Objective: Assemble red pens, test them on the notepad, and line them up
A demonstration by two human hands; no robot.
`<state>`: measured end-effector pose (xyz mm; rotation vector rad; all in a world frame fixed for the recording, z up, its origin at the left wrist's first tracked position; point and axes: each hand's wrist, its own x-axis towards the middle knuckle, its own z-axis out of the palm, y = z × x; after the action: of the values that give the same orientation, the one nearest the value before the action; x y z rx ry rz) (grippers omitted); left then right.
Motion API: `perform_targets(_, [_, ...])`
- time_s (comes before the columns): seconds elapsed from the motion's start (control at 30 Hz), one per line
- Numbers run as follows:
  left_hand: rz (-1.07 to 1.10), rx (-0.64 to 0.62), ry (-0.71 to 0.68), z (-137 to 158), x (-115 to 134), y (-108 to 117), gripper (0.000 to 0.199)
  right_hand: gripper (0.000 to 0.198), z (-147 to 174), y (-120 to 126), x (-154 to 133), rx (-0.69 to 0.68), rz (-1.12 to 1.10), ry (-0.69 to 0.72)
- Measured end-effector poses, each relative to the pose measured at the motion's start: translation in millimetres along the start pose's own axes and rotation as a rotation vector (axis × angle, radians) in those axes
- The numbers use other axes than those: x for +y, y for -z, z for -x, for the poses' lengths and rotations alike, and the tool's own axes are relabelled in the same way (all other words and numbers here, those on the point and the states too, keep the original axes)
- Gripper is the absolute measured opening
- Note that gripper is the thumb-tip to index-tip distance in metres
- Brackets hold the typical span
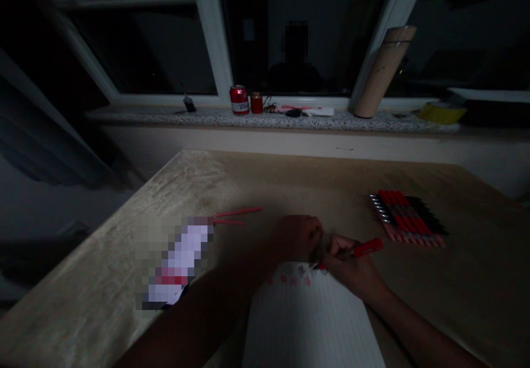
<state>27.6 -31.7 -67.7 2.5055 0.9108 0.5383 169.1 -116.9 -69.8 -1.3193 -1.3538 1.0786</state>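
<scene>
A sheet of lined paper lies in front of me with red and dark marks along its top edge. My right hand is closed around a red pen. Its lower end meets the top of the sheet and its red end points right. My left hand rests curled over the sheet's top edge, close to the pen. Those fingers are bent in, and whatever they may hold is hidden.
Red and black pens lie in a row at the right. On the left are a pixelated phone-like item and thin pink sticks. A red can, a small red jar and a tall flask stand on the windowsill.
</scene>
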Motion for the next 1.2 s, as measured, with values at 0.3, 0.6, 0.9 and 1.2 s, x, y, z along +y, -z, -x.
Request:
perform_targets(0.3, [0.541,-0.095,0.046,-1,-4,5,0.034,0.037,-19,20,0,0.131,-0.291,-0.152])
perform_targets(0.6, [0.636,0.02,0.168,-5,-4,9,0.03,0.033,-26,24,-6,0.148,-0.705,-0.209])
perform_targets(0.9, [0.725,0.163,0.261,-9,-16,7,0.035,0.051,-26,39,-9,0.13,-0.842,-0.193])
perform_targets(1.2, [0.827,0.165,0.301,-11,-16,7,0.033,0.04,-28,36,-7,0.16,-1.012,-0.243])
